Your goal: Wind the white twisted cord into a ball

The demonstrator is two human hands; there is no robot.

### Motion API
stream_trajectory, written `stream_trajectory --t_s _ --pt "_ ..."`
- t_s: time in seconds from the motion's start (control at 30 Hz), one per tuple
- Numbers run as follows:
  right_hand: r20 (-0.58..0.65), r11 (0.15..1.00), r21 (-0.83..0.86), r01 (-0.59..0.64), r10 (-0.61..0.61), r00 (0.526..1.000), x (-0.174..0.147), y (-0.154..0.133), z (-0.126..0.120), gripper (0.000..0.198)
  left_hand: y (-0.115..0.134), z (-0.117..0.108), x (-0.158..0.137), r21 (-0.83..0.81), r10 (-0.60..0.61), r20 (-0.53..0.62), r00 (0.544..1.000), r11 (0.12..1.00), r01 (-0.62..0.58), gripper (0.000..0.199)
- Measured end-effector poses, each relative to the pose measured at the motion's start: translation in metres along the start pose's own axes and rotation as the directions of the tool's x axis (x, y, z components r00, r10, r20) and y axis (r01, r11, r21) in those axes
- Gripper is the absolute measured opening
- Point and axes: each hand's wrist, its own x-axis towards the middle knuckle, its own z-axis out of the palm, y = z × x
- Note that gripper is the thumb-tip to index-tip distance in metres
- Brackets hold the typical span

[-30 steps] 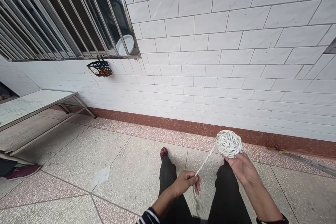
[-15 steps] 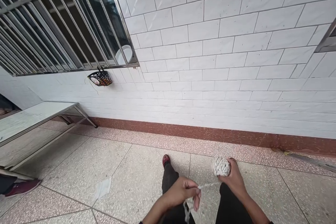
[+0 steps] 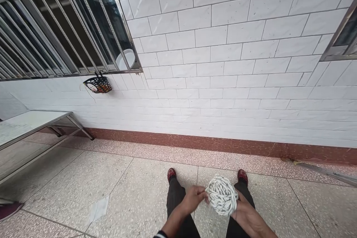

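Observation:
A ball of thick white-and-grey yarn (image 3: pixel 222 195) is in front of my legs, its wound strands facing up. My right hand (image 3: pixel 245 214) holds it from the lower right, and part of that hand's fingers is hidden behind the ball. At the ball's left edge, my left hand (image 3: pixel 193 199) has thumb and fingers pinched together on the yarn. The strand between those fingers is mostly hidden.
A metal-framed bench (image 3: pixel 36 122) stands at the left by the tiled wall (image 3: pixel 195 63). A black basket (image 3: pixel 98 84) hangs below the barred window (image 3: pixel 64 26). White paper (image 3: pixel 99 209) lies on the floor. Another person's shoe (image 3: pixel 9 210) shows at the lower left.
The yarn ball has come left and turned, showing a wider face. My left hand has moved up against its edge, and the stretched strand between the hands no longer shows. The view has shifted right.

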Motion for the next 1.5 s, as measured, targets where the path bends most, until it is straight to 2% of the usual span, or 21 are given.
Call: stream_trajectory --t_s 0.1,0.17,0.27,0.33,0.4,0.47,0.5,0.53,0.57,0.6,0.67,0.7,0.77,0.83,0.97,1.07,1.17,1.27,1.33,1.4,1.5 --pt "-0.082 0.996 -0.056 0.065 -0.069 0.994 0.007 -0.022 0.006 0.056 -0.015 0.02 -0.016 -0.004 -0.032 0.039 0.999 0.999 0.032 0.059" --pt "-0.125 0.988 -0.108 0.108 -0.121 0.985 0.014 -0.035 0.012 0.058 -0.017 0.029 -0.028 -0.03 -0.063 0.09 0.994 0.997 0.066 0.06" --pt "-0.162 0.964 -0.199 0.175 -0.209 0.964 0.027 -0.045 0.016 0.052 -0.01 0.034 -0.042 -0.061 -0.091 0.154 0.984 0.993 0.102 0.058" --pt "-0.193 0.919 -0.34 0.198 -0.274 0.942 0.037 -0.044 0.013 0.051 0.0 0.032 -0.049 -0.066 -0.108 0.172 0.979 0.991 0.121 0.056" --pt "-0.214 0.799 -0.571 0.19 -0.368 0.905 0.046 -0.035 0.005 0.054 0.012 0.027 -0.053 -0.09 -0.11 0.182 0.977 0.988 0.128 0.055" --pt "-0.183 0.602 -0.784 0.151 -0.457 0.871 0.055 -0.019 -0.008 0.06 0.025 0.02 -0.053 -0.1 -0.096 0.186 0.978 0.988 0.116 0.054" --pt "-0.151 0.51 -0.85 0.129 -0.47 0.87 0.057 -0.008 -0.015 0.064 0.031 0.017 -0.052 -0.089 -0.084 0.181 0.98 0.991 0.102 0.054" --pt "-0.129 0.461 -0.881 0.108 -0.454 0.882 0.059 0.003 -0.023 0.067 0.037 0.013 -0.05 -0.068 -0.069 0.169 0.983 0.994 0.082 0.053" --pt "-0.125 0.461 -0.884 0.08 -0.397 0.909 0.059 0.014 -0.029 0.07 0.041 0.008 -0.048 -0.036 -0.054 0.152 0.987 0.998 0.06 0.053" --pt "-0.144 0.511 -0.859 0.034 -0.306 0.941 0.057 0.024 -0.036 0.073 0.044 0.003 -0.046 0.004 -0.042 0.135 0.99 0.999 0.041 0.052" --pt "-0.138 0.647 -0.759 -0.074 -0.049 0.989 0.05 0.04 -0.044 0.072 0.046 -0.006 -0.041 0.093 -0.038 0.103 0.994 0.995 0.028 0.046" --pt "-0.104 0.709 -0.694 -0.127 0.076 0.992 0.044 0.045 -0.046 0.07 0.045 -0.011 -0.039 0.146 -0.048 0.09 0.995 0.989 0.035 0.042" --pt "0.005 0.806 -0.55 -0.218 0.264 0.964 0.032 0.047 -0.046 0.065 0.044 -0.017 -0.037 0.249 -0.07 0.075 0.995 0.967 0.05 0.033" --pt "0.102 0.869 -0.405 -0.284 0.351 0.931 0.021 0.043 -0.044 0.064 0.042 -0.019 -0.034 0.296 -0.073 0.082 0.994 0.954 0.046 0.026" --pt "0.186 0.927 -0.195 -0.322 0.357 0.915 0.008 0.031 -0.04 0.069 0.04 -0.019 -0.029 0.21 -0.003 0.094 0.996 0.977 -0.017 0.024" --pt "0.256 0.954 -0.082 -0.29 0.301 0.919 0.002 0.023 -0.036 0.07 0.028 -0.018 -0.024 0.131 0.046 0.046 0.998 0.99 -0.051 0.039" --pt "0.273 0.966 0.014 -0.26 0.246 0.93 -0.002 0.015 -0.027 0.071 0.007 -0.013 -0.022 -0.053 0.01 0.069 0.998 0.999 -0.006 0.055" --pt "0.244 0.974 0.055 -0.22 0.201 0.949 0.001 0.01 -0.024 0.068 -0.015 -0.007 -0.025 -0.263 -0.058 0.105 0.993 0.961 0.084 0.06" --pt "0.228 0.977 0.054 -0.209 0.191 0.955 0.006 0.009 -0.029 0.064 -0.024 -0.005 -0.028 -0.351 -0.082 0.07 0.994 0.931 0.101 0.06" --pt "0.209 0.977 0.064 -0.205 0.188 0.96 0.011 0.011 -0.037 0.056 -0.03 -0.006 -0.031 -0.38 -0.109 0.02 0.994 0.919 0.108 0.058" --pt "0.19 0.976 0.067 -0.206 0.19 0.963 0.015 0.014 -0.043 0.046 -0.034 -0.009 -0.034 -0.28 -0.123 0.017 0.992 0.952 0.123 0.062"
